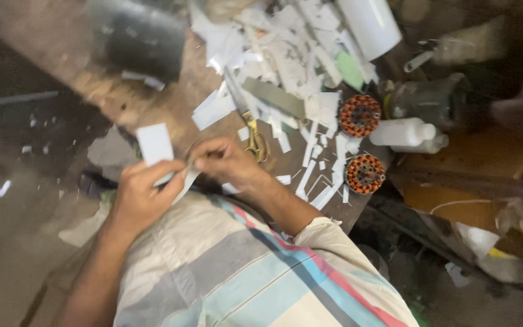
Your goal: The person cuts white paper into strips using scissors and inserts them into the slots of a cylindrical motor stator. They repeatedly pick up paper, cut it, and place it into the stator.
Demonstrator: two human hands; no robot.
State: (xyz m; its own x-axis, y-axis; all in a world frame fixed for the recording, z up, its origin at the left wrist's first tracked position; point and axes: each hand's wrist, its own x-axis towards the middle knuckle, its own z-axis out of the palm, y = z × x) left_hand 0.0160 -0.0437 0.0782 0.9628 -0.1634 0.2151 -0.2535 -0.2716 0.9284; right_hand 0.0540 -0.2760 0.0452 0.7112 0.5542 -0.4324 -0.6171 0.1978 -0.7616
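Nearest: my striped shirt (261, 272) fills the bottom of the view, both forearms coming up from it.

My left hand (142, 195) is closed on a white paper piece (155, 145), thumb and fingers pinching its lower edge; the piece stands up above the knuckles. My right hand (225, 160) is curled shut, fingertips pinching a narrow white strip (187, 181) that runs down between the two hands. Hands are just beside each other, over the near edge of the brown workbench (171, 103).

Just past my right hand: scissors (255, 140) with yellowish handles lying on the bench, blades pointing away among the offcuts.

Right of that: two copper-wound stators (363, 172), one nearer, one further back, white paper strips scattered between them. A white plastic bottle (404, 132) lies on its side beside the further one.

Far end: big heap of white paper scraps (286, 54), a white roll (370, 24) at the top, a dark blurred object (137, 36) top left
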